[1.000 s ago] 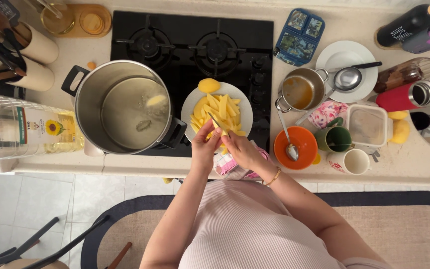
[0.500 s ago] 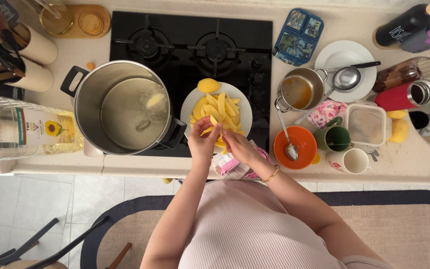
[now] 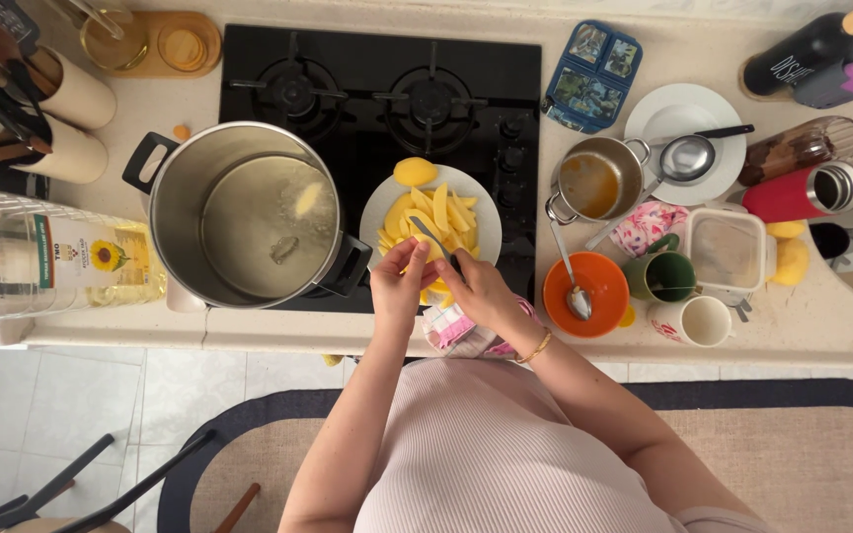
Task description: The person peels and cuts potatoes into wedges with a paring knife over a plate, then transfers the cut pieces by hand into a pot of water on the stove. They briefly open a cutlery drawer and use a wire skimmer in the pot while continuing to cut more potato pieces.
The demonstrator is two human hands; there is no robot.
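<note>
A white plate (image 3: 482, 204) of yellow potato sticks (image 3: 446, 212) and one whole peeled potato (image 3: 414, 172) sits on the black hob. My left hand (image 3: 397, 281) pinches a potato piece at the plate's near edge. My right hand (image 3: 473, 286) grips a small knife (image 3: 430, 238), its blade pointing up-left over the plate, against the piece in my left hand. The two hands touch each other.
A large steel pot (image 3: 249, 212) with oil stands left of the plate. An oil bottle (image 3: 41, 262) lies far left. Right of the plate are a small saucepan (image 3: 594, 183), an orange bowl with spoon (image 3: 584, 288), mugs (image 3: 688, 321) and a red flask (image 3: 802, 192).
Both hands have stayed at the plate's near edge, shifting only slightly as the knife works on the potato piece.
</note>
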